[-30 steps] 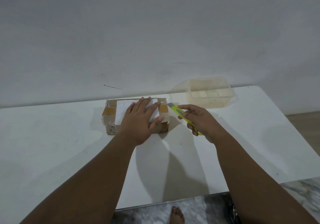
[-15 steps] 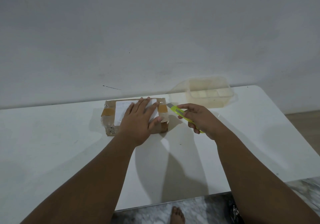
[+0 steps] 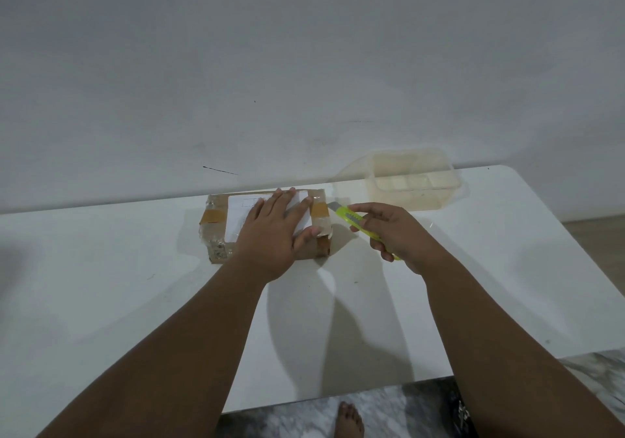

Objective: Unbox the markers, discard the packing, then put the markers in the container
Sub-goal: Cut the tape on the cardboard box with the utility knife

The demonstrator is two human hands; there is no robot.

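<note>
Early in the task: the left hand (image 3: 270,234) presses flat on a still-taped cardboard box (image 3: 216,234) on the white worktop (image 3: 101,285), the right hand (image 3: 395,234) grips a yellow-green cutter (image 3: 350,220) beside its right end, and the clear container (image 3: 412,180) waits far right, no markers visible.

Taped brown cardboard box (image 3: 217,233), flat and closed; clear plastic container (image 3: 414,180) upright, apart to its right.

This is looking like a room in a home, not a workplace. A plain white table (image 3: 101,268) is standing against a bare pale wall (image 3: 304,65) with a few small marks, and a bare foot (image 3: 348,420) is resting on a marble-patterned floor (image 3: 291,417) just below the near table edge.
</note>
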